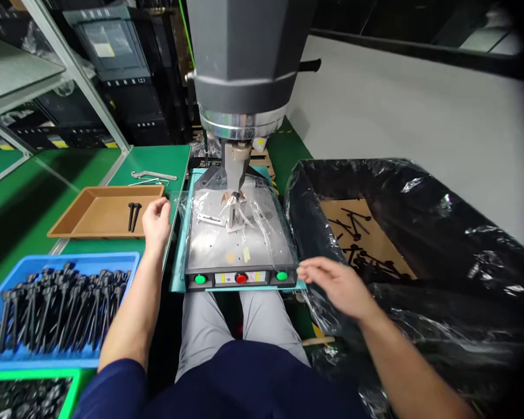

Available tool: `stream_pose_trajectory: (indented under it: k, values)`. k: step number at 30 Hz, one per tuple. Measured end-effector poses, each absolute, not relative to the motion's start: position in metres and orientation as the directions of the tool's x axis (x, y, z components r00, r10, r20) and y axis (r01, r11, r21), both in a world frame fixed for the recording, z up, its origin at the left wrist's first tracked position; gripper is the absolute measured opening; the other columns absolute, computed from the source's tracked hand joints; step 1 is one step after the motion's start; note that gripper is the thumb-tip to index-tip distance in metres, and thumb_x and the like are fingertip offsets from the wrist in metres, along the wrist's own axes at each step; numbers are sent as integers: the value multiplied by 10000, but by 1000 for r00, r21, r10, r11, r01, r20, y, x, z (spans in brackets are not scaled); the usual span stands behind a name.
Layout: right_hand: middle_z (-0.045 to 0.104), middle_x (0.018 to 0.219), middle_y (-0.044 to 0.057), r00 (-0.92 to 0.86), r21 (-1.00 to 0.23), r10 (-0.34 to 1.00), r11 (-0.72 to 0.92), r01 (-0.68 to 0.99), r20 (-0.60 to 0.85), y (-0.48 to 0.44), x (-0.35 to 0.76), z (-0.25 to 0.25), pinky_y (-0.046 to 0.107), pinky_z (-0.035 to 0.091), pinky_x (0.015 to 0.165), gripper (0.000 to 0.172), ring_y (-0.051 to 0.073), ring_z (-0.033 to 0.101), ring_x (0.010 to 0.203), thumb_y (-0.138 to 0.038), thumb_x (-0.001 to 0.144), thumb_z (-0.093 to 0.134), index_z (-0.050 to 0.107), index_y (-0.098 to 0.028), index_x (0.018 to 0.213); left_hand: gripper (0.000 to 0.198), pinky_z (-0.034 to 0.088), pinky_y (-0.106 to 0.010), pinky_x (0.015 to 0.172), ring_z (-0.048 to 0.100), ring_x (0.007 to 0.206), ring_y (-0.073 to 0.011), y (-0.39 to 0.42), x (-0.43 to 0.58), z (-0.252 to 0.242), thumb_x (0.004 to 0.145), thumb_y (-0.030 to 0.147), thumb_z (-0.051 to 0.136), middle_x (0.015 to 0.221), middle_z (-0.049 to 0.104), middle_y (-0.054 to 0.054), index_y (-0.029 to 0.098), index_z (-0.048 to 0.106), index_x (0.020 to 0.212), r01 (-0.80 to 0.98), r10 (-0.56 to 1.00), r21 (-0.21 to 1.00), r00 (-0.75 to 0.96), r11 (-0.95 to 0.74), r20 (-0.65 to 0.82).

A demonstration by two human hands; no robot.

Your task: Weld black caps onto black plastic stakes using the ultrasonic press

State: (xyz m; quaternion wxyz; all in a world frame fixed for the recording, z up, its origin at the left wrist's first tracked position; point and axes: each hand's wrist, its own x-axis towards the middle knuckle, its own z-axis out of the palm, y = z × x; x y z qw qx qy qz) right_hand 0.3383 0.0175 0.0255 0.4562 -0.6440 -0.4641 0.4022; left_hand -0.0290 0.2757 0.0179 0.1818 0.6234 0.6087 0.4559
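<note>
My left hand [156, 222] rests at the right rim of a brown tray [91, 218], fingers curled with nothing visible in them. Two black pins [133, 216] lie in that tray just left of the hand. My right hand [338, 285] hovers open, fingers stretched, beside the right green button [282, 276] of the press machine's base [236, 244]. A black part [233, 208] stands under the machine's horn [236, 166], covered by clear film. A left green button [199, 279] and a red button [241, 278] sit on the front panel.
A blue bin [9, 279] full of black pins is at the lower left, with a green bin [48, 375] below it. A box lined with black plastic [419, 244] holding several finished pins stands on the right. Metal tools [152, 176] lie behind the tray.
</note>
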Motion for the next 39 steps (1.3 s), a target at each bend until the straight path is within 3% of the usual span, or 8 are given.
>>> stream_pose_trajectory:
  k: [2, 5, 7, 9, 15, 24, 35, 39]
  values:
    - [733, 795, 107, 280, -948, 929, -288, 136, -242, -4, 319, -27, 355, 567, 648, 514, 232, 684, 711, -673, 683, 705, 721, -188, 853, 376, 520, -279, 788, 651, 870, -171, 208, -34, -13, 899, 431, 437, 982, 695, -82, 154, 617, 1079, 500, 934, 858, -239, -117, 266]
    - [714, 716, 109, 425, -910, 828, -414, 23, -366, -15, 303, -102, 318, 522, 550, 597, 213, 652, 621, -722, 560, 725, 691, -158, 754, 259, 487, -245, 596, 589, 607, -141, 115, -32, -66, 828, 432, 556, 677, 632, -17, 183, 628, 812, 300, 964, 948, -265, 107, -25]
    - [701, 690, 105, 525, -906, 768, -423, -13, -366, -12, 299, -134, 298, 496, 517, 618, 196, 631, 582, -744, 538, 702, 663, -152, 709, 262, 436, -236, 510, 561, 534, -138, 77, -27, -96, 756, 445, 653, 591, 603, -5, 189, 613, 717, 140, 947, 947, -186, 289, -261]
    - [688, 680, 99, 575, -913, 743, -408, -15, -341, -5, 298, -150, 283, 483, 505, 618, 184, 620, 571, -756, 560, 670, 636, -154, 691, 298, 410, -239, 466, 566, 506, -149, 60, -22, -114, 696, 466, 713, 562, 601, -11, 191, 603, 671, 87, 927, 930, -153, 357, -342]
    - [652, 625, 62, 612, -931, 741, -365, 22, -276, 7, 298, -154, 248, 428, 429, 613, 171, 594, 506, -749, 614, 644, 622, -159, 779, 383, 386, -229, 421, 569, 469, -146, 80, -10, -121, 635, 533, 761, 535, 603, -19, 195, 583, 619, 27, 926, 931, -123, 363, -358]
    - [616, 562, 39, 639, -941, 724, -340, 0, -261, 12, 294, -159, 227, 393, 384, 615, 154, 563, 456, -774, 594, 659, 605, -165, 669, 431, 361, -208, 409, 503, 405, -102, 97, -7, -126, 624, 539, 776, 523, 613, -27, 184, 543, 550, 14, 906, 911, -108, 413, -409]
    - [523, 554, -52, 552, -935, 764, -192, -299, -334, 5, 295, -146, 193, 383, 392, 557, 97, 470, 463, -589, 534, 833, 591, -187, 834, 395, 303, -188, 375, 451, 379, -79, 92, -16, -117, 637, 515, 780, 478, 551, 23, 191, 559, 583, -54, 905, 910, -93, 411, -414]
    - [523, 614, -61, 539, -912, 775, -116, -393, -331, 0, 296, -136, 203, 405, 418, 541, 110, 491, 507, -458, 560, 858, 574, -225, 958, 309, 346, -150, 394, 500, 427, -61, 93, -18, -110, 628, 402, 820, 543, 593, 26, 169, 658, 748, -288, 888, 861, -69, 419, -455]
